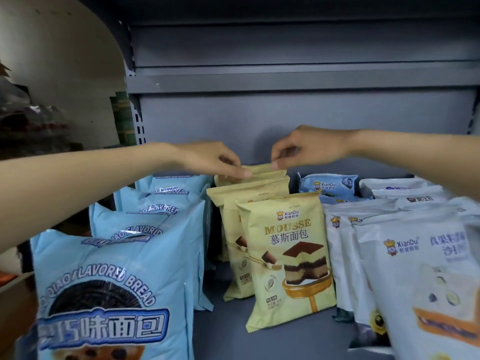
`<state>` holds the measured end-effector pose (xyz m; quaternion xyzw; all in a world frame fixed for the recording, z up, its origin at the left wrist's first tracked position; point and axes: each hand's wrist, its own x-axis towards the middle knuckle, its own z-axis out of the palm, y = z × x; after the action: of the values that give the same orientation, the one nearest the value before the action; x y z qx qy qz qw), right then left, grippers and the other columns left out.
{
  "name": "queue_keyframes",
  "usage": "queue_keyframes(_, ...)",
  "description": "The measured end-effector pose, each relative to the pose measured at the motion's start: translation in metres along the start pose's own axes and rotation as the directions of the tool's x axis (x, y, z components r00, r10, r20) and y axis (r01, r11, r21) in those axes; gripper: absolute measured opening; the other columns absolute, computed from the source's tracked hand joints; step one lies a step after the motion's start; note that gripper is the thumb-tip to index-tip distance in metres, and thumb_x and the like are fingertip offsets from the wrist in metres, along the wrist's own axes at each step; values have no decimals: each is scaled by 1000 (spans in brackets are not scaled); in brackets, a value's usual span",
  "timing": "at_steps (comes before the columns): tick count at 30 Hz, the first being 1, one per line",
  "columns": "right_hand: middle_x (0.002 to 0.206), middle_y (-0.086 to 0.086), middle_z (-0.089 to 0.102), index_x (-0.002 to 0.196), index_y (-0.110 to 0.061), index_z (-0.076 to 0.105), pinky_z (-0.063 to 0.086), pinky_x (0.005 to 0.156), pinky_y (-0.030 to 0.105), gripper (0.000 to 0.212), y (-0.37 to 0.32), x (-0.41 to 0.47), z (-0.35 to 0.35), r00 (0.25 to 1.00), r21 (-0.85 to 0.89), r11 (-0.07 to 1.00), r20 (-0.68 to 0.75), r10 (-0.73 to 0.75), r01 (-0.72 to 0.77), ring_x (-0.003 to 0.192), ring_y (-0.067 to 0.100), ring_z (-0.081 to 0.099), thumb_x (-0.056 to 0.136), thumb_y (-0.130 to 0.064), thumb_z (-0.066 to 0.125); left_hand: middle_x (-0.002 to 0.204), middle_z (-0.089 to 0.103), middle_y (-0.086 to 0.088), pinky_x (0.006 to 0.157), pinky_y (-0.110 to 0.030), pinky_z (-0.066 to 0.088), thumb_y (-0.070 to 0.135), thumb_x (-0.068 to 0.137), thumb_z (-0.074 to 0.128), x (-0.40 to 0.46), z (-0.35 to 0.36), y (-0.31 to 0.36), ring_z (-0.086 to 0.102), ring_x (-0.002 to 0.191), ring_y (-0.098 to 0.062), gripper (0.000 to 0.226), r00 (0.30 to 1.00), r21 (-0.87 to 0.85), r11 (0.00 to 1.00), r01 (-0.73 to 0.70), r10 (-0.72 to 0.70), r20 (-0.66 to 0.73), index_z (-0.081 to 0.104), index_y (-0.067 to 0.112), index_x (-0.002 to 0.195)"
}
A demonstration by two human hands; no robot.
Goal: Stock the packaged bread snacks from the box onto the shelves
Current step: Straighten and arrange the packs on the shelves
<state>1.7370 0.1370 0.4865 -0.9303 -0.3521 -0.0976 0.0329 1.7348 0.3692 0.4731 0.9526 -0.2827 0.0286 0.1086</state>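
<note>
A row of yellow mousse bread packs stands upright in the middle of the grey shelf (220, 331), the front one (288, 258) facing me. My left hand (215, 159) and my right hand (306, 149) both pinch the top edge of the rearmost yellow pack (262, 170), left hand at its left corner, right hand at its right corner. Light blue cookie-flavoured bread packs (109, 294) fill the row on the left. White and blue fruit bread packs (415, 268) fill the right side.
The grey shelf back panel (285, 118) rises behind the packs, and another shelf (285, 81) runs above. A slotted upright post (140, 126) stands at the left. Dark packaged goods (28, 118) sit further left. A brown cardboard edge (13, 289) shows at lower left.
</note>
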Motion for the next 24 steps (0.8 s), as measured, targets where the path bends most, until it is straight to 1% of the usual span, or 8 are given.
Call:
queue_keyframes(3,90,-2,70,93,-24,66,49,84,30,39,-12,-26,-6,968,106,994,252,5,-33,86,15,65,79,-59,57,103,70,10,92,-29,45,61,71,68,-5,4,11,63,98,-12,50,974,84,996,17,-35,225,65,30,110)
queue_keyframes(5,96,-11,69,100,-30,63,48,87,25,46,-19,-35,-6,923,103,992,384,21,-66,93,6,63,69,-65,60,104,70,3,89,-31,46,41,77,73,-2,12,14,61,94,-14,39,964,124,992,-26,-8,264,64,20,109)
queue_keyframes(7,102,-14,66,107,-34,57,47,91,26,48,-24,-39,-2,901,47,996,430,48,-75,100,7,60,67,-60,67,92,68,2,76,-28,45,27,82,72,4,17,14,56,80,-13,23,969,99,993,-65,39,243,63,17,101)
queue_keyframes(9,107,-12,61,113,-35,51,46,91,26,50,-27,-39,3,899,11,997,433,63,-75,102,10,57,71,-52,72,85,65,10,69,-22,43,23,83,71,7,17,15,55,76,-8,15,978,108,989,-104,83,190,62,22,95)
queue_keyframes(12,112,-12,61,115,-38,49,45,91,26,53,-31,-39,7,908,5,998,415,59,-68,101,9,56,70,-51,75,100,62,7,75,-25,44,21,81,73,11,17,13,57,91,-13,31,990,148,982,-119,106,94,60,18,110)
queue_keyframes(16,104,-23,61,104,-42,50,41,83,17,43,-36,-42,14,920,-8,999,389,39,-39,92,-7,53,70,-57,72,94,58,11,70,-21,36,24,79,76,8,24,4,54,90,-12,36,992,135,983,-123,126,-17,58,23,110)
queue_keyframes(21,86,-16,64,89,-30,59,42,67,14,25,-49,-42,19,971,37,999,237,-8,-1,75,-1,56,79,-51,68,111,64,0,87,-25,45,20,79,76,-2,20,-3,58,100,-17,39,994,103,989,-107,108,-3,59,17,114)
queue_keyframes(24,73,-10,60,72,-34,53,35,57,13,20,-63,-33,21,991,29,999,122,-48,45,62,2,48,85,-44,65,117,63,-1,92,-29,45,15,84,69,-6,17,-5,58,107,-19,37,994,79,991,-104,102,32,58,16,120)
